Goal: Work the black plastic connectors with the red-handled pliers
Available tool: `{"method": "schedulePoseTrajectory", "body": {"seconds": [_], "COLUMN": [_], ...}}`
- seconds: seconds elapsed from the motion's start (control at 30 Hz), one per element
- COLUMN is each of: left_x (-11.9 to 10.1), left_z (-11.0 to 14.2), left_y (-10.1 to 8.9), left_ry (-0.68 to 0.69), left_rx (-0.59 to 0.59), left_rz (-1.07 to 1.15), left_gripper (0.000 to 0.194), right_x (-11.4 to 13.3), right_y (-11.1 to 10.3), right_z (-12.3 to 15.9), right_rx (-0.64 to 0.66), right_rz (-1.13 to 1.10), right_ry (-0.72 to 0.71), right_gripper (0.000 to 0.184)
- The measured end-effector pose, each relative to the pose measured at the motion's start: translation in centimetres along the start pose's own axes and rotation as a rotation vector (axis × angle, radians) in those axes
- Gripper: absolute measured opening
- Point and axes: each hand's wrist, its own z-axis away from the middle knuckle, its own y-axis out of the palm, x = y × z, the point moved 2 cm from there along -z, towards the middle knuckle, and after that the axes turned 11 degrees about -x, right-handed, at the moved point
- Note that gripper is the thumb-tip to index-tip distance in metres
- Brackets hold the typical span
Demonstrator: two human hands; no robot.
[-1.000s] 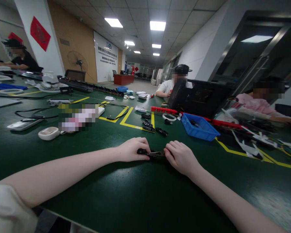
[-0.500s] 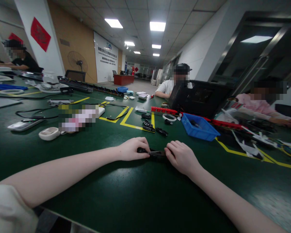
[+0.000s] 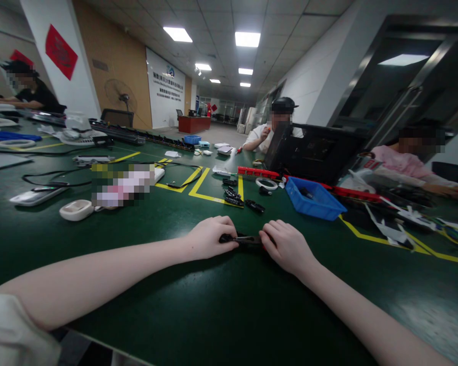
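Near the table's front middle, my left hand (image 3: 212, 238) is closed, fingers and thumb pinching the rounded left end of a slim black part with a metal strip (image 3: 247, 239). My right hand (image 3: 288, 245) is curled closed round the dark right end of this part. A speck of red shows under the right fingers; whether it belongs to the same part or a separate tool I cannot tell. Just beyond my hands lie a single black part (image 3: 255, 206) and a cluster of small black parts (image 3: 232, 195).
A blue bin (image 3: 313, 199) with dark items stands right, beside a white coil (image 3: 266, 183) and a red strip (image 3: 258, 173). A large black casing (image 3: 316, 152) blocks the far right. Phones, a white case (image 3: 76, 209) and cables lie left. Co-workers sit around the green table (image 3: 198, 315).
My left hand has shifted very slightly right; both hands keep their grip. Across the table, a co-worker has raised a hand towards the head.
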Motion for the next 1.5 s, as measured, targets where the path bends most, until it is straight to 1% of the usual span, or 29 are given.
{"method": "schedulePoseTrajectory", "body": {"seconds": [0.23,0.5,0.67,0.9,1.23,1.5], "left_x": [0.0,0.6,0.5,0.6,0.8,0.6], "left_z": [0.1,-0.2,-0.3,-0.4,-0.3,-0.3], "left_y": [0.2,0.1,0.0,0.1,0.1,-0.1], "left_ry": [0.031,-0.038,-0.051,-0.082,-0.043,-0.029], "left_rx": [0.001,0.016,0.03,0.032,0.039,0.045], "left_rz": [-0.056,0.124,0.152,0.169,0.121,0.136], "left_gripper": [0.014,0.013,0.015,0.016,0.016,0.015], "right_x": [0.0,-0.1,-0.5,-0.4,-0.7,-1.6], "right_y": [0.2,0.1,0.0,0.1,0.1,0.2], "right_z": [0.1,0.1,0.2,0.1,0.0,0.1], "right_rx": [0.006,-0.032,-0.07,-0.07,-0.013,-0.028], "right_rz": [0.012,-0.017,-0.007,0.005,-0.005,0.013], "right_ry": [0.003,0.013,0.02,-0.003,-0.014,0.007], "right_gripper": [0.033,0.031,0.031,0.031,0.036,0.034]}}
